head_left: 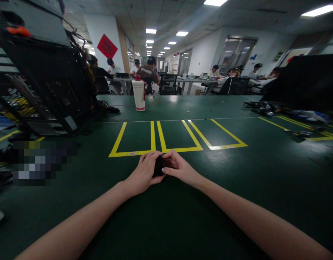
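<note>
A small black object (159, 167), dark and blocky, is held low over or on the green table (161, 216); its exact kind does not show. My left hand (145, 169) wraps round its left side, fingers over the top and thumb beneath. From the right, my right hand (179, 168) touches it with curled fingertips and thumb. Much of the object is hidden by my fingers. Just beyond both hands, yellow tape outlines (179, 150) mark three sections of the tabletop.
An open black computer case (47, 83) stands at left. A white bottle with a red lid (139, 94) is at the back. Cables (264, 107) and a dark bulky shape (307, 79) are at right. Several people sit at farther tables.
</note>
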Demonstrator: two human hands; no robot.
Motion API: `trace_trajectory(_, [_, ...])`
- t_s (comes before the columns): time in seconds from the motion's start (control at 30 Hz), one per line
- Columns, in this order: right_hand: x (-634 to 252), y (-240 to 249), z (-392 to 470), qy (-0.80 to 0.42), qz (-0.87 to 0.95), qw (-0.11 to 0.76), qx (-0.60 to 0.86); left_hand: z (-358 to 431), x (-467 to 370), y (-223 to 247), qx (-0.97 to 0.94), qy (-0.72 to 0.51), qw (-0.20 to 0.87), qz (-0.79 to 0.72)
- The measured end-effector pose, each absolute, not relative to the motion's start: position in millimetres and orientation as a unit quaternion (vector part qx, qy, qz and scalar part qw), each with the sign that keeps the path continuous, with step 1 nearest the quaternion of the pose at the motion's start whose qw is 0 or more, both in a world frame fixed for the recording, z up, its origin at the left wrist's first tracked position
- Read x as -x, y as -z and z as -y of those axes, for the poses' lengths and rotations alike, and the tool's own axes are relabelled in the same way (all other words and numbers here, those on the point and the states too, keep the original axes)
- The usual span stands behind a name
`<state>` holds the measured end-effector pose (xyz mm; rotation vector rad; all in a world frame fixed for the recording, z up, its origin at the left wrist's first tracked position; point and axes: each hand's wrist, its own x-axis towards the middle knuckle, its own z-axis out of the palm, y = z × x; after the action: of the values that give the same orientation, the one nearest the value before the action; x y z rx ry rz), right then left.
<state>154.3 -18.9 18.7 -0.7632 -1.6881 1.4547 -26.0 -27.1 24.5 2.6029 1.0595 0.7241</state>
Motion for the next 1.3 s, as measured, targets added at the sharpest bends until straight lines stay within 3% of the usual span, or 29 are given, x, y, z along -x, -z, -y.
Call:
trace_trajectory(0.27, [-153.2,-21.1,19.7,-0.553,0.658,0.377,0.346,25.2,26.5,-20.8,-0.890,-0.252,0.116,-0.362])
trace_trajectory(0.5, [-154.6,-19.3,17.1,-0.589,0.658,0.377,0.279,26.3,25.4,-22.5,-0.889,-0.255,0.114,-0.363])
trace_trajectory(0.93, [-154.6,-21.3,17.5,-0.567,0.658,0.368,0.333,28.0,26.1,-27.6,-0.892,-0.235,0.121,-0.367])
trace_trajectory(1.3, [-154.7,-20.8,16.4,-0.580,0.657,0.380,0.296,27.9,26.8,-28.0,-0.896,-0.237,0.118,-0.356])
